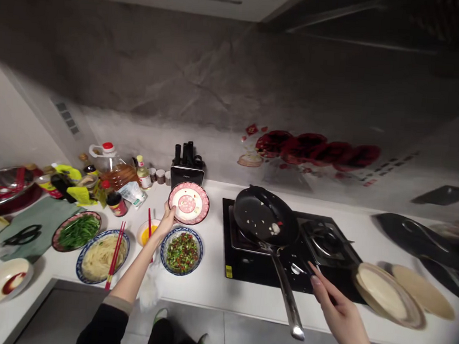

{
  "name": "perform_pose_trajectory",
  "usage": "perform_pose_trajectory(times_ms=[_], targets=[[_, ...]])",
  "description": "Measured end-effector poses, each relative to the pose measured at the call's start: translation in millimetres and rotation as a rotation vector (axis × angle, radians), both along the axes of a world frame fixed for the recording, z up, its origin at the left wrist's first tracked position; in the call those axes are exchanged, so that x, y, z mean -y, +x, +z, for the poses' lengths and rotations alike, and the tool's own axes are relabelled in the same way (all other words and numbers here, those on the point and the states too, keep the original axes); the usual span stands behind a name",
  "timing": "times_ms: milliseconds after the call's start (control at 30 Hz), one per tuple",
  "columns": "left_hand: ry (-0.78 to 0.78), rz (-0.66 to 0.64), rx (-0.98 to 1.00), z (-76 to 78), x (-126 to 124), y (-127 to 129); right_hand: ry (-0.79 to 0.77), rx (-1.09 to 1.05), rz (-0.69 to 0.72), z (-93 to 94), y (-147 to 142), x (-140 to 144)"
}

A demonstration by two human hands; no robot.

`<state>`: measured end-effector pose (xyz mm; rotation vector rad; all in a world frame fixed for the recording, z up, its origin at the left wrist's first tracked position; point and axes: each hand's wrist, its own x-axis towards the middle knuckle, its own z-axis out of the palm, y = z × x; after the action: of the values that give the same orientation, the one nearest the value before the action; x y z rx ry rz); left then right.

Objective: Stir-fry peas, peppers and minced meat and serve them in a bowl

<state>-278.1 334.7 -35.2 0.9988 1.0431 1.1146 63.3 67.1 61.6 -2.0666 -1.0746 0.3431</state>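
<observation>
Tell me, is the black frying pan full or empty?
Nearly empty. The frying pan on the stove shows bare black bottom, with only a few pale bits left.

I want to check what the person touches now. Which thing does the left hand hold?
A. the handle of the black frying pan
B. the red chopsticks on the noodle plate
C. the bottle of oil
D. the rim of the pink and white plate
D. The left hand grips the near rim of the pink and white plate, beside the knife block, while the frying pan sits untouched on the stove.
</observation>
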Motion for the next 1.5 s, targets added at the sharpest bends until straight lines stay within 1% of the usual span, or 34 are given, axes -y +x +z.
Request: perform_pose_trajectory(times_ms=[100,167,233,333,433,533,600,667,800,933,1033,1100,1200,1333,1400,1500], targets=[[-0.010,-0.065,0.001,7.8,-8,9,0.069,0.530,0.087,7.2,-27,-10],[0.000,-0.119,0.003,16.4,-13,21,0.144,0.822,0.147,12.4,-41,-15],[0.030,-0.192,0.009,25.6,-18,36,0.180,1.028,0.208,17.0,-49,-20],[0.082,-0.296,0.003,37.8,-21,59,0.153,1.187,0.244,22.7,-54,-24],[0.106,-0.331,-0.016,45.3,-19,81,0.092,1.224,0.233,26.0,-52,-24],[0.104,-0.324,-0.015,46.8,-14,97,0.053,1.224,0.203,26.3,-46,-18],[0.119,-0.324,-0.009,45.2,-11,104,0.049,1.206,0.173,25.7,-40,-10],[0.131,-0.330,-0.015,42.4,-8,108,0.059,1.171,0.175,25.4,-33,-1],[0.154,-0.289,-0.039,34.4,-7,113,0.055,1.149,0.266,27.9,-23,12],[0.254,-0.241,-0.071,29.9,-8,123,0.013,1.226,0.282,37.7,-14,14],[0.343,-0.245,-0.102,34.8,-9,135,-0.029,1.252,0.274,49.2,-2,10],[0.369,-0.252,-0.116,40.9,-9,143,-0.054,1.259,0.264,55.9,7,5],[0.336,-0.261,-0.119,48.9,-9,155,-0.083,1.280,0.202,60.9,19,0],[0.169,-0.311,-0.047,51.7,-6,164,-0.098,1.283,0.101,60.5,29,1],[0.092,-0.343,0.002,51.1,-4,166,-0.097,1.263,0.093,59.0,32,6],[0.070,-0.363,0.008,50.3,-2,167,-0.095,1.252,0.120,55.5,33,11]])
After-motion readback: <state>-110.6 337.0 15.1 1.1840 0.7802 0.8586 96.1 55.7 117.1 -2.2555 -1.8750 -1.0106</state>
